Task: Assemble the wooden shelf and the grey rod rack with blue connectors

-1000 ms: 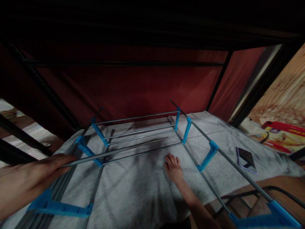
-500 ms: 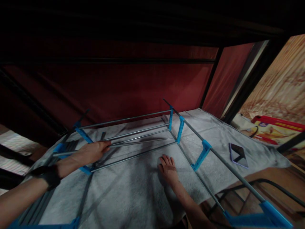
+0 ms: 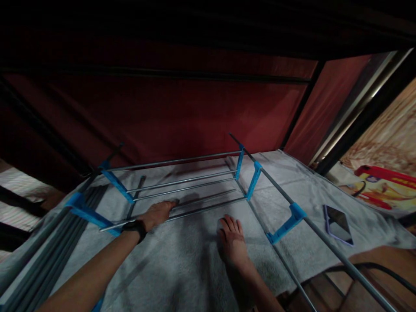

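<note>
My left hand (image 3: 160, 214), with a dark band on the wrist, is closed around a thin metal rod (image 3: 208, 197). The rod slants over the near crossbar (image 3: 208, 209) of a rack frame lying on its side, its far end inside the frame. Blue plastic brackets (image 3: 253, 180) join the rack's grey tubes. Another blue bracket (image 3: 86, 213) lies beside the rod's left end; whether the two touch I cannot tell. Fingers spread, my right hand (image 3: 233, 240) rests flat on the grey towel (image 3: 182, 264), holding nothing, just in front of the near crossbar.
Several loose grey tubes (image 3: 55, 251) lie at the left. A phone (image 3: 338, 224) is on the towel at the right, beyond a blue bracket (image 3: 287, 223). A red and yellow package (image 3: 386, 186) sits farther right. Dark metal posts (image 3: 303, 102) and a red panel (image 3: 195, 117) stand behind.
My left hand has moved right and toward me with the rod, whose left end now sits lower, nearer the near bracket. My right hand stays on the towel. The view has shifted slightly.
</note>
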`<state>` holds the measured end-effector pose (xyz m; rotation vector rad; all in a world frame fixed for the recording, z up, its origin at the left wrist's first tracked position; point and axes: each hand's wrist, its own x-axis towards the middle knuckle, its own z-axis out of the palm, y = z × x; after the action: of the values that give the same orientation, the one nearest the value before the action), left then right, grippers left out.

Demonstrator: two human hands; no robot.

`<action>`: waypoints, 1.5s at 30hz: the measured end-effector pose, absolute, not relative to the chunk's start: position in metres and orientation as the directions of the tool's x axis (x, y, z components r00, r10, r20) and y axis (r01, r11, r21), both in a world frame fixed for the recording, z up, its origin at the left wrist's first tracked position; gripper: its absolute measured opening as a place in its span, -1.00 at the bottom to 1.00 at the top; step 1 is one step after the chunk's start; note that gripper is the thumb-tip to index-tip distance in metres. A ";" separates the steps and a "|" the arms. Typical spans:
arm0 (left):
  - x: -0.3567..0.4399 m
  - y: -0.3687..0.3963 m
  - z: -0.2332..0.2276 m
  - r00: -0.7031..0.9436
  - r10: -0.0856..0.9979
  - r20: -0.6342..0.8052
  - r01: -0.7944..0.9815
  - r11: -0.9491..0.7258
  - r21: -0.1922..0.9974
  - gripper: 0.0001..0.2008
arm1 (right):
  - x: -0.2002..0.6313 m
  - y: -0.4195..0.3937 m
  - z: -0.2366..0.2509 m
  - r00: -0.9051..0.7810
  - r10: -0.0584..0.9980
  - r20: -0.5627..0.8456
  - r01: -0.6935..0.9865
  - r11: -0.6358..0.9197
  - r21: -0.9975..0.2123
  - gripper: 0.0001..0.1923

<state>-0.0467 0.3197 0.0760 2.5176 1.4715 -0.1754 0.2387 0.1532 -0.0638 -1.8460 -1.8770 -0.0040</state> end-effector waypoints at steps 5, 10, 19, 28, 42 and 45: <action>-0.014 0.312 0.048 0.465 0.847 -0.258 0.884 -0.459 0.088 -0.49 | 0.240 0.152 -0.065 0.036 0.951 0.307 0.947 0.066 -0.316 -0.55; -0.003 0.301 0.035 0.481 0.868 -0.122 0.877 -0.474 0.082 -0.48 | 0.240 0.152 -0.068 0.033 0.951 0.308 0.950 0.066 -0.305 -0.55; -0.006 0.282 0.030 0.417 0.907 -0.056 0.902 -0.406 0.148 -0.57 | 0.237 0.154 -0.063 0.081 0.942 0.325 0.947 0.029 -0.321 -0.56; 0.004 0.250 0.023 0.441 0.895 0.072 0.875 -0.446 0.188 -0.59 | 0.235 0.155 -0.061 0.089 0.943 0.321 0.953 0.014 -0.303 -0.56; 0.019 0.243 0.024 0.449 0.884 0.132 0.833 -0.467 0.298 -0.59 | 0.235 0.155 -0.060 0.089 0.948 0.306 0.953 0.008 -0.302 -0.55; 0.021 0.246 0.031 0.446 0.883 0.148 0.831 -0.470 0.299 -0.60 | 0.235 0.155 -0.060 0.089 0.949 0.302 0.950 0.009 -0.311 -0.55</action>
<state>0.0209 0.2458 0.0307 2.5115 1.5051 0.4230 0.2355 0.1547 -0.0605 -1.9444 -1.8642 -0.0040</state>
